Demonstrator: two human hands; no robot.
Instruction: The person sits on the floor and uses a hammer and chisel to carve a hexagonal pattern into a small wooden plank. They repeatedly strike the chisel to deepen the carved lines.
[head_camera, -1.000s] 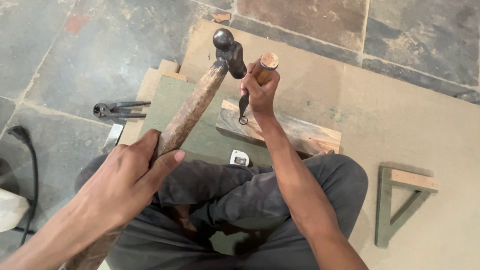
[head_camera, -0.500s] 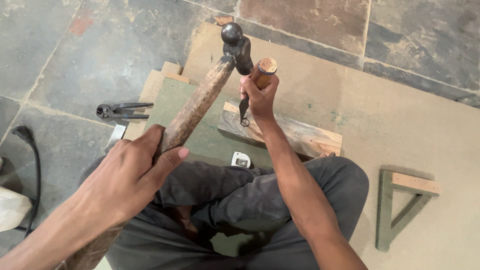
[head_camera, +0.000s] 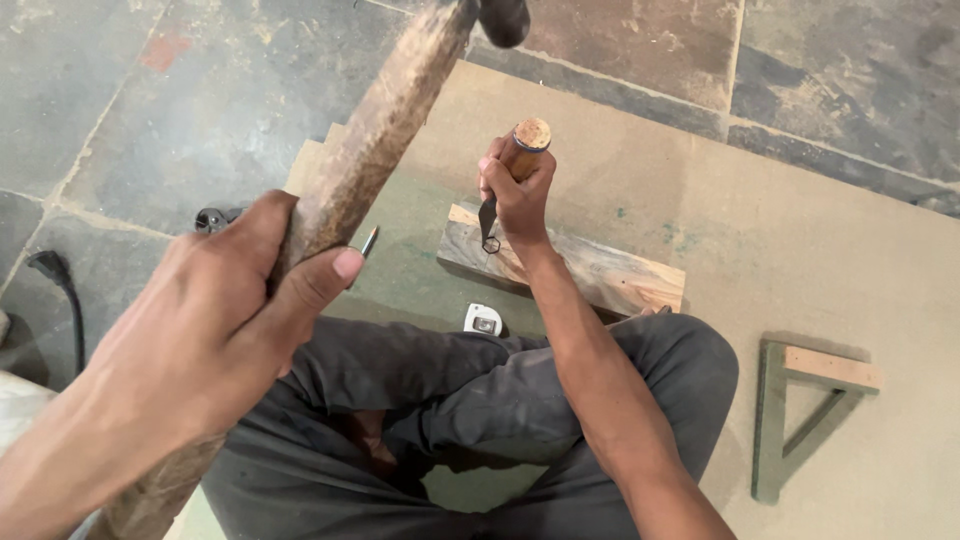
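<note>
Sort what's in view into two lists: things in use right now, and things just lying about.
In use:
left hand gripping the hammer
right hand holding the chisel
wood block under the chisel tip

Lying about:
wooden triangle frame
small white tape measure
black cable

In our left hand the hammer had a rough, worn wooden handle and a dark, dull metal head. Our right hand gripped a chisel with a smooth wooden handle and dark metal blade. Under it lay a bare, grainy wood block on a matt fibreboard sheet. Beyond was rough stone floor.
</note>
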